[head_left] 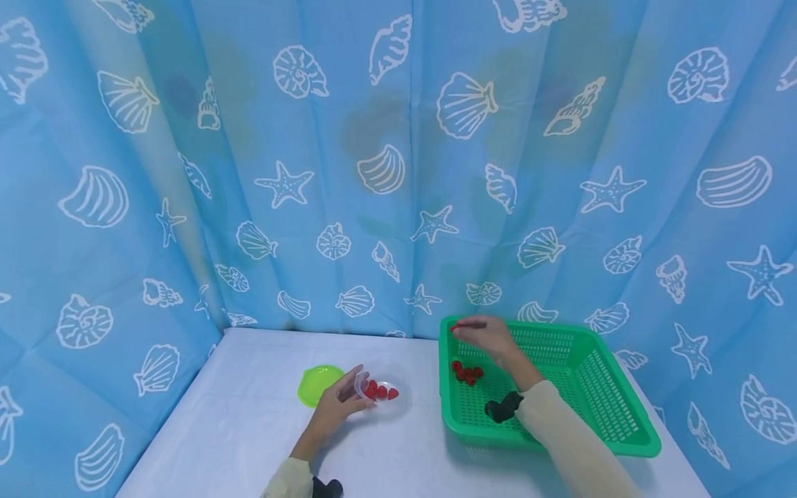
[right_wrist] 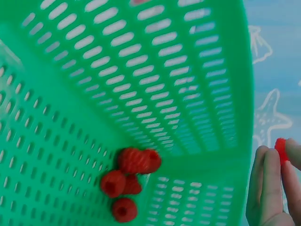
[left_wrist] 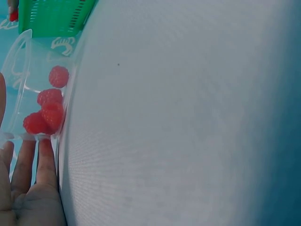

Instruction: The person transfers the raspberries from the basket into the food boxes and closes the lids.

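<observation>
My right hand [head_left: 488, 339] pinches a red raspberry [right_wrist: 281, 149] between thumb and fingers, above the left back rim of the green basket [head_left: 554, 332]. Several raspberries [right_wrist: 134, 161] lie together in a corner of that basket. To the left, my left hand [head_left: 339, 399] holds the side of a clear plastic container [head_left: 398, 408], with fingertips against its wall. Several raspberries [left_wrist: 51, 108] sit inside the container. In the left wrist view, part of the left hand is cut off by the frame edge.
A lime-green lid [head_left: 317, 382] lies on the white-covered table [head_left: 249, 408], behind and left of the container. A blue curtain [head_left: 336, 173] with white shell prints hangs around the table's back and sides. The basket stands on the table's right part.
</observation>
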The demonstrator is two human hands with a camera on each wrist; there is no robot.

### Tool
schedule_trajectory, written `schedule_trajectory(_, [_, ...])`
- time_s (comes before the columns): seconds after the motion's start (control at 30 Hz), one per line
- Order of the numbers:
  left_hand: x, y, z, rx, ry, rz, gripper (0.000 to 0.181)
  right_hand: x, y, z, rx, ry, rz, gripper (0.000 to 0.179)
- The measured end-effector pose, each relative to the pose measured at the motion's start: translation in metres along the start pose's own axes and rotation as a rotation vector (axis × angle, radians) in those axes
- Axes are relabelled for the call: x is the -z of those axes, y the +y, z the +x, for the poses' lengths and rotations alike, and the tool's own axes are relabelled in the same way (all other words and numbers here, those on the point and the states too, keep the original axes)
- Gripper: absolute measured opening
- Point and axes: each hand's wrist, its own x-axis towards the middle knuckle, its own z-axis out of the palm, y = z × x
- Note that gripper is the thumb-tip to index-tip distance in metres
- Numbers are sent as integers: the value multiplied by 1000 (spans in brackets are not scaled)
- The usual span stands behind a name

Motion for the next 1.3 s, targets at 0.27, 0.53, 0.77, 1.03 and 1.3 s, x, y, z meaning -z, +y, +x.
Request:
schedule_trajectory(0.27, [1, 2, -1, 2, -11, 13, 80, -23, -14, -5, 91, -20, -47, 32])
schedule_trajectory(0.53, [0, 2, -1, 5, -21, 4, 79, -53, -25, -11, 87, 18, 13, 36])
schedule_trajectory(0.77, [0, 2, 0, 11, -11, 4, 79, -78, -34, -16, 113, 31, 0, 31])
schedule_trajectory(1.03, [0, -2, 1, 16, -1, 22, 82, -111, -40, -25, 160, 61, -64, 28])
schedule_trajectory(1.3, [1, 0, 1, -7, 2, 6, 80, -146, -39, -41, 250, 142, -145, 24])
